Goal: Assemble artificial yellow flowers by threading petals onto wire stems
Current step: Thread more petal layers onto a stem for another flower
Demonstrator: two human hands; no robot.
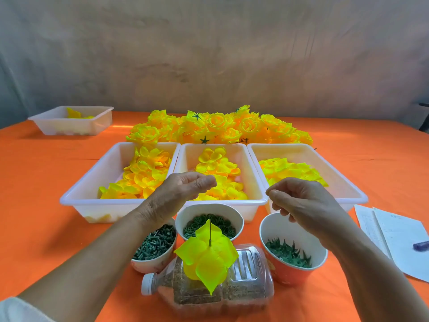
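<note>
Hovering over petals [206, 259] on wire stem [209, 231], left grip [185, 189], right grip [299, 198] both curled, contents cannot be told, paper [401, 242] writing unreadable.

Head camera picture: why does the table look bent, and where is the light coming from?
Head view: the wide lens bows the far edge of the orange table and splays the white trays outward. A sunlit patch lies on the table just left of the finished flowers, and the threaded petals glow brightly, so light probably comes from the far side. The whole picture looks slightly soft.
</note>
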